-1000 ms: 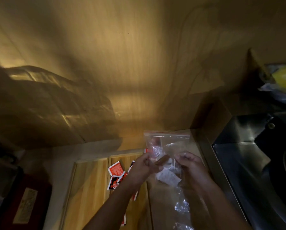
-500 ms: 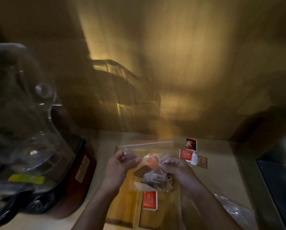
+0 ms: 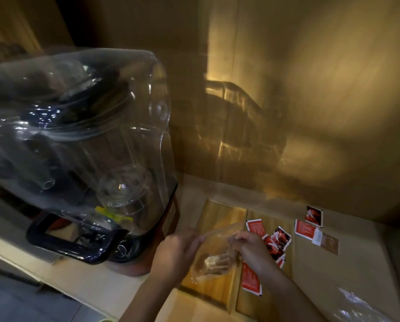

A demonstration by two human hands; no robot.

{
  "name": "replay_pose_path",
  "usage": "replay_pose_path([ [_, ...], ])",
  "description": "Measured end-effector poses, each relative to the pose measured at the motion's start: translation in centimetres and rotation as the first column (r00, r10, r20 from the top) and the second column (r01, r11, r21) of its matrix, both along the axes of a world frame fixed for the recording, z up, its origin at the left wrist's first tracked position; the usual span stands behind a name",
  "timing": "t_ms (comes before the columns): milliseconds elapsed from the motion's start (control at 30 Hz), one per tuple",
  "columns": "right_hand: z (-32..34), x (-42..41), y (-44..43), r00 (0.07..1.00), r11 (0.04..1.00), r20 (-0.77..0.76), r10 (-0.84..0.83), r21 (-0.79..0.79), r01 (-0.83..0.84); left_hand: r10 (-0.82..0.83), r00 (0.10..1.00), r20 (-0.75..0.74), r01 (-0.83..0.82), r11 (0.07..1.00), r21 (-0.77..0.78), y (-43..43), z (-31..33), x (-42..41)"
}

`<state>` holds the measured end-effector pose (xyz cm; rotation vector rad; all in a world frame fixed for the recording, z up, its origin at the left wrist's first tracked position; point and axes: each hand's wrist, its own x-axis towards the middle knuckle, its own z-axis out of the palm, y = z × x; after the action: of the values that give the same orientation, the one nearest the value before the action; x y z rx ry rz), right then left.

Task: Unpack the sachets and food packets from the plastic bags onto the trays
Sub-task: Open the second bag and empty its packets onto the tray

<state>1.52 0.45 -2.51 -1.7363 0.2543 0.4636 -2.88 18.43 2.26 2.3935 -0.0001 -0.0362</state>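
Observation:
A clear plastic bag (image 3: 214, 259) with pale and brown packets inside hangs low over the left wooden tray (image 3: 219, 216). My left hand (image 3: 174, 254) pinches its left edge and my right hand (image 3: 250, 251) grips its right side. Several red sachets (image 3: 276, 239) lie on the right wooden tray (image 3: 261, 303), one (image 3: 250, 278) just under my right wrist. More red sachets (image 3: 307, 228) and a brown one (image 3: 329, 242) lie on the counter to the right.
A large blender under a clear plastic cover (image 3: 78, 145) stands close on the left, its dark base (image 3: 73, 242) near my left hand. A tan wall (image 3: 310, 89) rises behind the trays. Another crumpled clear bag (image 3: 354, 303) glints at the lower right.
The view swung left, bringing the blender into sight. Both hands lowered the bag from upright in the air to just above the left tray.

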Motion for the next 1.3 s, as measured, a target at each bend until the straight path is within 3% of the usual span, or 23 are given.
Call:
replay_pose_path([
  [100,0.5,0.4,0.6,0.998,0.996,0.056,0.007,-0.093,-0.002,-0.141,0.989,-0.043,0.147,0.967,0.210,-0.1,0.7,0.3],
  [133,0.6,0.6,0.7,0.997,0.992,0.074,0.021,-0.123,-0.012,-0.163,0.982,-0.092,0.180,0.960,0.215,-0.3,0.9,0.4],
  [200,1.2,0.8,1.3,0.995,0.984,0.090,0.051,-0.177,-0.035,-0.159,0.965,-0.206,0.174,0.983,0.055,-0.6,0.9,0.5],
  [267,1.9,0.9,2.0,0.995,0.988,0.097,0.009,-0.155,0.007,-0.064,0.952,-0.301,-0.001,0.978,-0.210,-1.2,0.7,0.2],
  [367,2.7,0.4,3.0,0.993,0.997,0.107,-0.050,-0.047,0.055,0.025,0.882,-0.470,-0.315,0.773,-0.551,-2.0,0.3,-0.5],
  [433,3.1,-0.4,3.5,0.994,0.999,0.107,0.028,-0.022,-0.026,0.017,0.843,-0.538,-0.416,0.654,-0.632,-2.1,0.4,-0.7],
  [600,3.2,-2.6,3.5,0.984,0.991,0.123,0.131,-0.030,-0.128,-0.017,0.807,-0.591,-0.480,0.564,-0.672,-1.4,0.4,-0.4],
  [833,4.1,-4.3,3.1,0.973,0.983,0.157,0.167,-0.104,-0.152,0.032,0.827,-0.561,-0.489,0.533,-0.691,-2.0,0.3,-0.6],
  [967,4.8,-4.5,2.3,0.944,0.963,0.189,0.269,-0.072,-0.260,0.028,0.849,-0.527,-0.441,0.586,-0.680,-2.3,0.7,-0.7],
  [1067,5.0,-4.7,2.1,0.911,0.936,0.238,0.337,-0.190,-0.297,0.011,0.897,-0.441,-0.352,0.622,-0.699,-2.7,0.6,-0.8],
  [1133,5.0,-4.8,2.0,0.919,0.943,0.259,0.296,-0.235,-0.237,0.019,0.921,-0.389,-0.309,0.642,-0.702,-3.1,0.7,-1.0],
  [1300,5.5,-4.6,1.7,0.963,0.972,0.183,0.196,-0.164,-0.166,0.007,0.940,-0.340,-0.267,0.634,-0.726,-3.6,0.8,-1.2],
])
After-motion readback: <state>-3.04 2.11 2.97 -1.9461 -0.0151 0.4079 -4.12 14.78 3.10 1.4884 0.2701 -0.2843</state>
